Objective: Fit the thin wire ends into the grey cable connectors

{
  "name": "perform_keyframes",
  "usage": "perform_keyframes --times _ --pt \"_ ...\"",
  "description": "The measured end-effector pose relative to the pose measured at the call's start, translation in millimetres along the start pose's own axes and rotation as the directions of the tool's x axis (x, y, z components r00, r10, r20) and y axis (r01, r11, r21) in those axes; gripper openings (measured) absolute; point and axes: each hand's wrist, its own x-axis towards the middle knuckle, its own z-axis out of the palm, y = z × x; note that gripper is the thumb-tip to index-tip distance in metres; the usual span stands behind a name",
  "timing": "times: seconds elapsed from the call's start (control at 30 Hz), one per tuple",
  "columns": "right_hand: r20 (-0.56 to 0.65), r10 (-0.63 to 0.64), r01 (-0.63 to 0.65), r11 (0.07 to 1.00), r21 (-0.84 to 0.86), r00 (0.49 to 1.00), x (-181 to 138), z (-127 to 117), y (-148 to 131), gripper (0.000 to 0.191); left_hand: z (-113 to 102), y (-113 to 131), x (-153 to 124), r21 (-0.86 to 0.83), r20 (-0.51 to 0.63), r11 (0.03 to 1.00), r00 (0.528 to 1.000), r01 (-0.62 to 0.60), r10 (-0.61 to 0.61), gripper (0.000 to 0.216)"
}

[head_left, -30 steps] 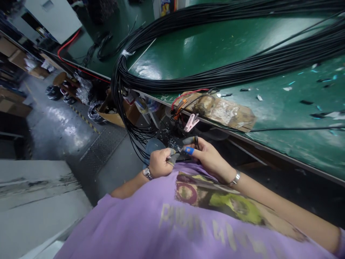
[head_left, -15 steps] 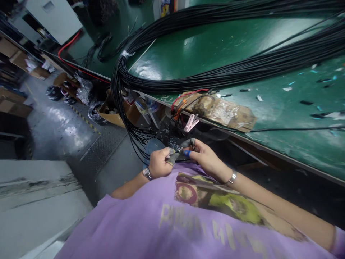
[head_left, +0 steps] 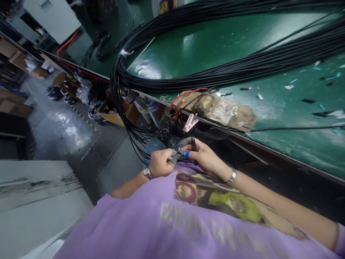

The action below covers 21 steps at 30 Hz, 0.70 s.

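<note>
Two hands meet just below the edge of the green workbench [head_left: 205, 46], under the pink clip [head_left: 190, 122] that hangs from it. Left of the clip, beneath the bench edge, an open cardboard box [head_left: 113, 114] holds dark items too dim to name. The left hand [head_left: 159, 163] is curled into a closed fist on a small grey piece. The right hand [head_left: 202, 155], with blue tape on one fingertip, pinches thin black wires [head_left: 193, 143]. Its fingertips touch the left hand's. A thick bundle of black cables [head_left: 242, 68] lies across the bench and droops over its edge.
</note>
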Motion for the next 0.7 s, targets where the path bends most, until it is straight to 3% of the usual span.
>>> perform_keyframes --times 0.13,0.23,0.3,0.37,0.53,0.7 --pt "-0.006 -0.032 0.031 0.997 -0.074 0.999 6.4 -4.5 6.2 0.02 -0.1 4.3 3.8 -0.297 0.121 0.931 0.975 0.214 -0.186 0.028" --pt "-0.046 -0.132 0.123 0.978 -0.168 0.99 7.5 -9.0 8.1 0.016 -3.2 9.0 8.2 -0.524 0.272 0.737 0.904 0.428 -0.331 0.039" --pt "-0.027 -0.176 0.169 0.97 -0.175 0.984 4.6 -11.1 4.7 0.016 -5.9 11.1 10.3 -0.587 0.368 0.607 0.845 0.535 -0.389 0.043" --pt "0.046 -0.193 0.198 0.971 -0.134 0.98 0.9 -12.2 -0.9 0.023 -8.0 11.7 10.9 -0.616 0.424 0.523 0.808 0.589 -0.41 0.043" --pt "0.275 -0.16 0.182 0.982 -0.057 0.948 -0.1 -10.2 -5.4 0.039 -8.9 10.8 9.8 -0.651 0.489 0.441 0.785 0.618 -0.38 0.047" --pt "0.193 -0.235 0.275 0.937 -0.218 0.953 1.7 -8.6 -3.4 0.029 -8.4 9.2 10.3 -0.647 0.593 0.289 0.704 0.705 -0.391 0.05"
